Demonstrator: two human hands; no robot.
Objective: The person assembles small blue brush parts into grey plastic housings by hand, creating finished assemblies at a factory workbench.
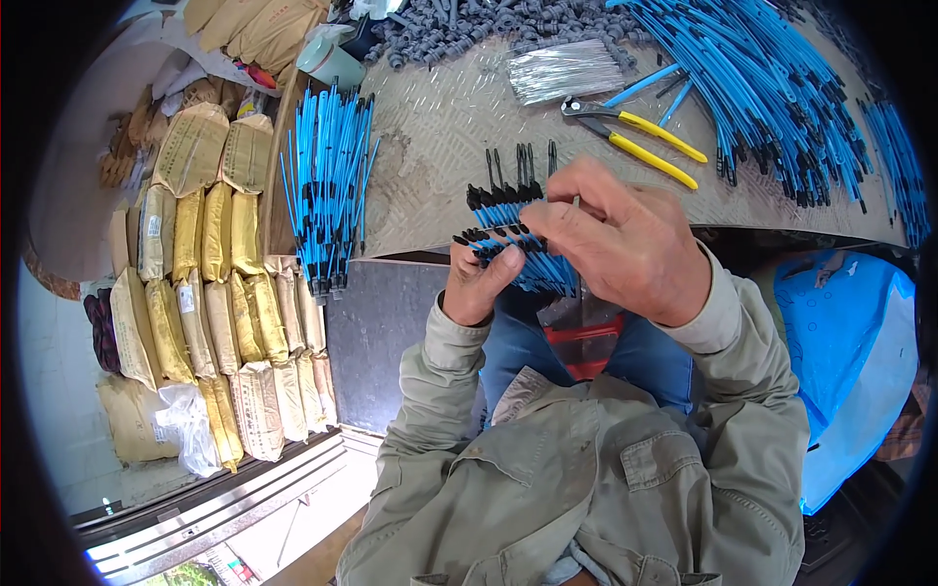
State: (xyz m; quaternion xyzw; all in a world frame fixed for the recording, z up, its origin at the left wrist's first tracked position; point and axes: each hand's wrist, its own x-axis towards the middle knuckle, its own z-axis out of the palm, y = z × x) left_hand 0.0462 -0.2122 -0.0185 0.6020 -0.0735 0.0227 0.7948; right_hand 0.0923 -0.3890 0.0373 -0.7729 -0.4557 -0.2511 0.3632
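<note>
My left hand (477,283) is closed round a bunch of thin blue rods with black ends (528,272), held over my lap at the table's near edge. Black tips with slim dark pins rise from the bunch's far side. Above its right side is my right hand (630,234), thumb and fingers drawn together at the black ends. Whatever lies between those fingertips is hidden by the hand. Beyond the hands, pliers with yellow handles (650,156) lie on the table (430,146).
A stack of blue rods (332,176) overhangs the table's left edge, and a larger heap (772,88) lies far right. Clear thin sticks (567,71) and grey plastic parts (469,34) are at the back. Paper packages (220,283) stand left; a blue bag (840,332) is at right.
</note>
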